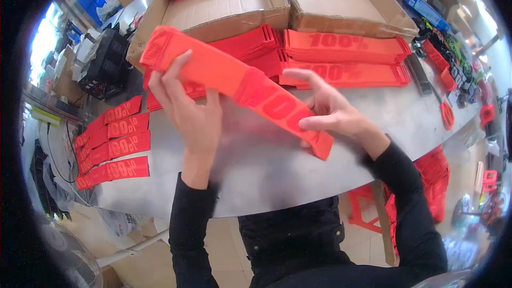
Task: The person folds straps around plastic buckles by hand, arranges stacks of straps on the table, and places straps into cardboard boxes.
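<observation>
My two hands are bare, the left hand (196, 120) and the right hand (338, 111) each with slender fingers. Black long sleeves cover my forearms: the left sleeve (189, 224) ends in a plain cuff at the wrist, and the right sleeve (408, 194) is the same solid black, ending at the wrist too. Soft creases run across the matte cloth. A black top (325, 276) covers my body at the bottom edge. Over my lap is dark black clothing (293, 226), folded and rumpled, with small round metallic-looking studs (338, 232) near its sides; I cannot tell whether it is trousers or an apron.
</observation>
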Demonstrator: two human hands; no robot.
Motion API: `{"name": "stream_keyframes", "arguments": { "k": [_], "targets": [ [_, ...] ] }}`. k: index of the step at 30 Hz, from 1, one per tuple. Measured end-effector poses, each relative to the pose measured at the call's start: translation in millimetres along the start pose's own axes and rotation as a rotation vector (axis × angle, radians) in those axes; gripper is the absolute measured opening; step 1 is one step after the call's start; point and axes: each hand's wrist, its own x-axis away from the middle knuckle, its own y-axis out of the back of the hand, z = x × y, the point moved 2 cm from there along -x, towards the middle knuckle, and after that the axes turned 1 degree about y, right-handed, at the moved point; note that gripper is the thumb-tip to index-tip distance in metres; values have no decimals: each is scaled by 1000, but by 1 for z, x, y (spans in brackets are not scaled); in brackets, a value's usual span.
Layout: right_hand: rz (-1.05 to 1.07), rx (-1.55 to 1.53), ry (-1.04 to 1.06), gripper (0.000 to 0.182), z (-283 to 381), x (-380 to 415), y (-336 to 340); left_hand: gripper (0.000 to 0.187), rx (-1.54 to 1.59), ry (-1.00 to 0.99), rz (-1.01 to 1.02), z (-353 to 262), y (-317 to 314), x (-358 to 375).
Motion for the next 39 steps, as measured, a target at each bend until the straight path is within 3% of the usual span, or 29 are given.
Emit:
{"name": "stream_keyframes", "arguments": {
  "k": [3, 6, 10, 15, 18, 22, 27, 31, 34, 39],
  "targets": [
    [-38, -103, 102, 74, 3, 3, 10, 56, -195, -77, -161, 14, 8, -2],
    [149, -408, 404, 58, 1, 0, 20, 52, -382, -77, 16, 15, 9, 2],
    [-45, -399, 538, 48, -5, 0, 18, 44, -39, -200, 83, 6, -2, 1],
    [-4, -498, 549, 49, -19, -7, 35, 51, 132, -230, 330, -8, -14, 7],
    [-349, -243, 450, 45, -17, 0, 36, 49, 52, -269, 457, -9, -16, 14],
    [-361, -183, 514, 44, -9, -5, 30, 57, 31, -250, 554, -24, -10, 12],
    [-411, -158, 382, 37, -9, -3, 30, 67, 82, -199, 527, -27, -13, 18],
    [-288, -197, 362, 29, -11, -2, 31, 74, 308, -212, 440, -28, -17, 20],
    [-229, -271, 375, 12, -18, -4, 29, 80, 502, -207, 407, -31, -22, 25],
    [-208, -283, 227, 16, -14, -3, 18, 84, 518, -189, 419, -33, -22, 29]
  ]
}}
